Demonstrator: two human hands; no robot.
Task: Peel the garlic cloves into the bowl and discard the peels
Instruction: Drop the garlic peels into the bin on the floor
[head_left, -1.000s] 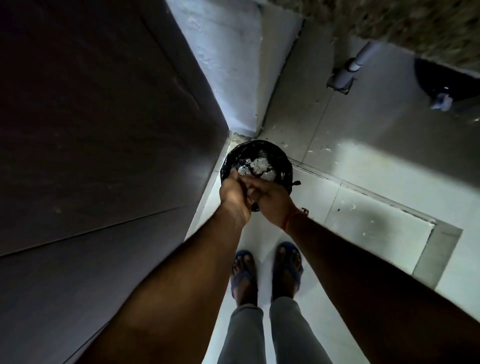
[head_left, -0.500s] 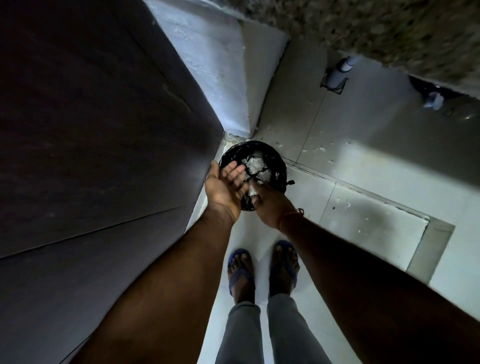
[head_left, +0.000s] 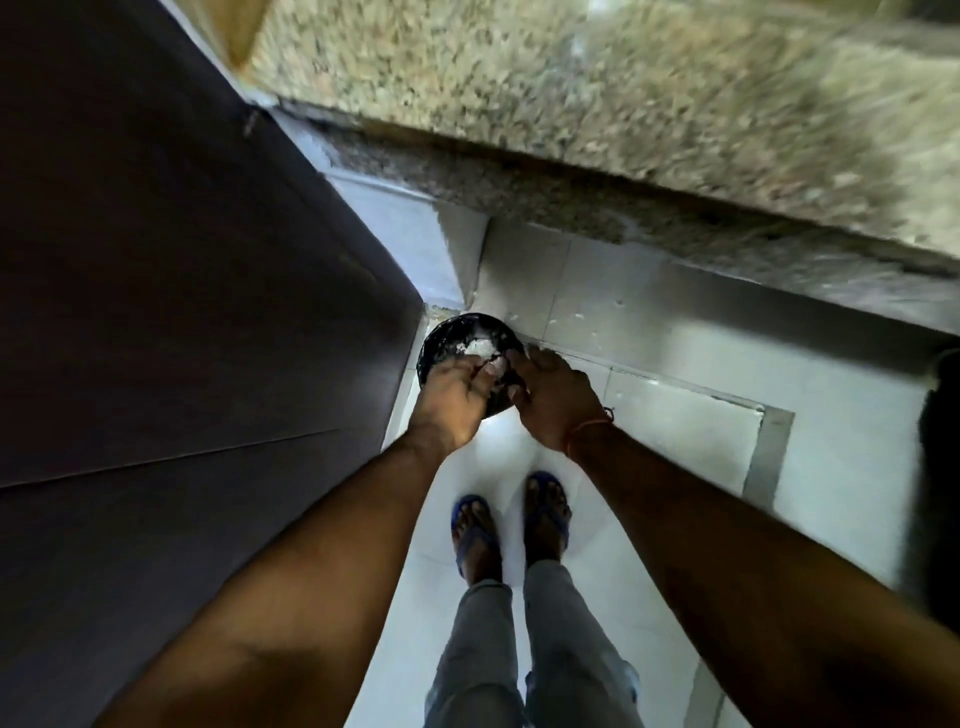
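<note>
A round bin lined with a black bag (head_left: 441, 338) stands on the floor in the corner. White garlic peels (head_left: 480, 347) lie inside it. Both my hands hover over the bin's near rim. My left hand (head_left: 453, 396) is palm-up with relaxed fingers reaching over the bin. My right hand (head_left: 557, 399) is back-up, and its fingers stretch towards the left hand's fingertips. Neither hand grips anything that I can see. A red thread circles my right wrist. No bowl or garlic cloves are in view.
A dark cabinet door (head_left: 197, 312) fills the left side. A speckled granite counter edge (head_left: 571, 130) overhangs above. Pale floor tiles (head_left: 675, 431) lie to the right. My feet in blue sandals (head_left: 511, 525) stand just behind the bin.
My hands, pressed together a second ago, parted with the left palm turned up. Now they are close again over the bin. The view has tilted up towards the counter.
</note>
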